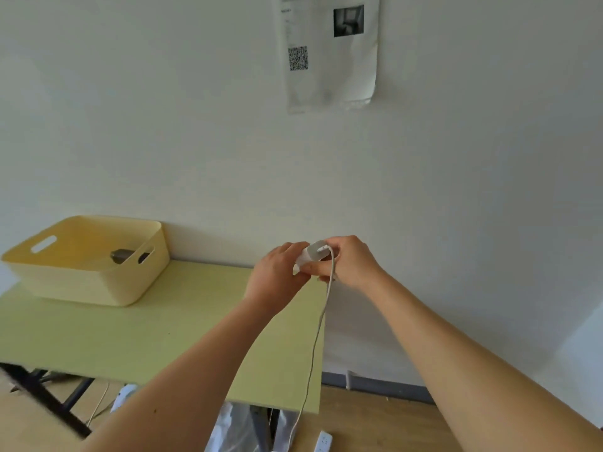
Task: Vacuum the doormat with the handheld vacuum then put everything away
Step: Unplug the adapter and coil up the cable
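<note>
Both my hands meet above the far right corner of the yellow-green table [163, 321]. My left hand [277, 275] grips a small white device [310, 256], probably the handheld vacuum, most of it hidden by my fingers. My right hand [352, 262] holds its top end, where a white cable [321, 324] is attached. The cable hangs down past the table's right edge toward the floor. No doormat is in view.
A pale yellow plastic basket [85, 262] with handle slots stands at the table's back left, a dark object inside. A white power strip [323, 442] lies on the wooden floor below. White bags sit under the table. A printed sheet [329, 50] hangs on the wall.
</note>
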Demonstrator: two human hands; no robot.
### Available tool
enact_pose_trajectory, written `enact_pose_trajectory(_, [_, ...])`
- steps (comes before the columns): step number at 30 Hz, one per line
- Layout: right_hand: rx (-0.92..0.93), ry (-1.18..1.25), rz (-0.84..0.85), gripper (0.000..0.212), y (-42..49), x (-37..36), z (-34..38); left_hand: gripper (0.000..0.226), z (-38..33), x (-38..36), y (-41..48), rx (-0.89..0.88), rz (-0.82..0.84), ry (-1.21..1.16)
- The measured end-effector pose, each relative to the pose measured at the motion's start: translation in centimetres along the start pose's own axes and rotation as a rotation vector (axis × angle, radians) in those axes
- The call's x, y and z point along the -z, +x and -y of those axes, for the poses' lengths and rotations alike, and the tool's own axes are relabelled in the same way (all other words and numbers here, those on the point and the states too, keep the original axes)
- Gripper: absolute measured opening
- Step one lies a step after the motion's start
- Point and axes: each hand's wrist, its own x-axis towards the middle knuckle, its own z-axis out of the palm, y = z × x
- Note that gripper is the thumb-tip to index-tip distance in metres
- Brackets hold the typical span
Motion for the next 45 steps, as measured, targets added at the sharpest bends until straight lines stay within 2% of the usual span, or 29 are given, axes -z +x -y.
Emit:
enact_pose_trajectory(4, [-0.041,0.102,0.05,0.034,2.4,-2.9,1.9,0.016,3.4,3.2,0.2,0.112,-0.047,0.016])
enact_pose_trajectory(5, [-0.069,0.146,0.067,0.035,2.7,-3.5,2.3,0.015,4.0,3.7,0.2,0.178,-0.073,-0.006])
enact_pose_trajectory(7, [-0.135,0.217,0.129,0.027,3.0,-5.2,3.1,0.028,5.6,5.0,0.4,0.358,-0.097,-0.052])
enact_pose_trajectory(9, [-0.207,0.291,0.255,0.028,3.1,-6.9,3.4,0.031,7.4,6.0,0.8,0.51,-0.072,-0.128])
enact_pose_trajectory(12, [-0.255,0.368,0.433,0.043,3.5,-8.9,3.3,0.03,9.8,7.1,1.2,0.637,-0.029,-0.329])
enact_pose_trajectory(14, [-0.245,0.384,0.468,0.042,4.0,-10.0,3.5,0.027,11.0,7.4,0.8,0.689,-0.017,-0.437])
enact_pose_trajectory(18, [-0.156,0.266,0.445,0.025,4.6,-12.3,3.9,0.026,12.2,7.6,0.0,0.741,-0.006,-0.53])
enact_pose_trajectory(21, [-0.146,0.185,0.52,0.01,4.2,-14.1,3.8,0.03,12.7,8.0,-0.5,0.744,0.005,-0.546])
enact_pose_trajectory(25, [-0.17,0.147,0.548,0.008,3.8,-16.1,3.3,0.029,13.0,8.5,-1.0,0.783,0.046,-0.635])
enact_pose_trajectory(29, [-0.193,0.322,0.577,0.011,3.8,-15.8,3.5,0.029,13.6,9.1,-1.3,0.866,0.031,-0.71])
enact_pose_trajectory(31, [-0.2,0.386,0.552,0.013,3.7,-15.2,3.6,0.026,13.9,9.7,-1.3,0.957,0.003,-0.818])
enact_pose_trajectory(34, [-0.176,0.282,0.583,0.022,3.3,-15.0,3.9,0.01,13.6,10.4,-1.5,1.031,0.026,-1.046])
enact_pose_trajectory(37, [-0.201,0.271,0.62,0.026,2.9,-15.3,3.7,0.011,13.0,10.5,-1.9,1.042,0.078,-1.131])
enact_pose_trajectory(41, [-0.208,0.223,0.599,0.02,2.8,-14.6,2.8,0.01,13.0,11.0,-2.6,0.99,0.24,-1.126])
enact_pose_trajectory(45, [-0.223,0.181,0.554,0.018,2.9,-13.2,2.2,0.013,13.3,11.7,-2.6,0.967,0.235,-1.145])
